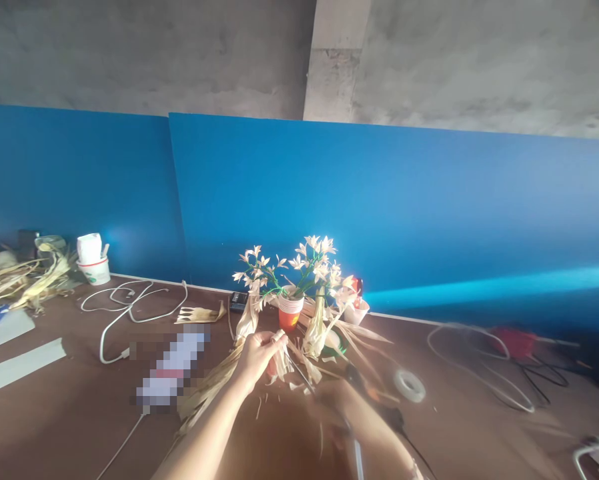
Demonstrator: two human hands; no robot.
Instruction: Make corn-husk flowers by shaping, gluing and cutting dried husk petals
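My left hand (257,358) is closed in a pinch on a small piece of pale dried corn husk (280,360), held over the brown table (69,413). My right hand (340,408) is smeared by motion low in the middle; a thin dark tool (299,373) runs from it toward the husk, and I cannot tell the grip. Just behind stands an orange paper cup (289,313) with husk flowers (307,261) on green stems. Loose husk strips (214,383) lie under my left forearm.
A roll of white tape (409,385) lies to the right. White cables (129,310) and a blurred-out flat object (172,367) lie to the left. A white cup (92,261) and a heap of husks (19,280) sit at the far left by the blue wall panel (379,213).
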